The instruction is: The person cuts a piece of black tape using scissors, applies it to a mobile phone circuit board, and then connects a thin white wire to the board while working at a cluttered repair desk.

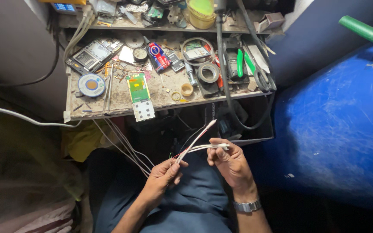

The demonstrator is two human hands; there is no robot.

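Head view: left hand (162,177) pinches the white cable (195,149) low down between thumb and fingers, above the lap. Right hand (229,162) grips the same cable near its upper end, fingers curled round it. Thin loose wires (203,131) fan up from the cable toward the bench (117,105). A green circuit board (137,87) and a tape roll (208,72) lie on the bench.

White cable (195,149); green circuit board (137,87); blue barrel (337,125); green-handled pliers (240,62).
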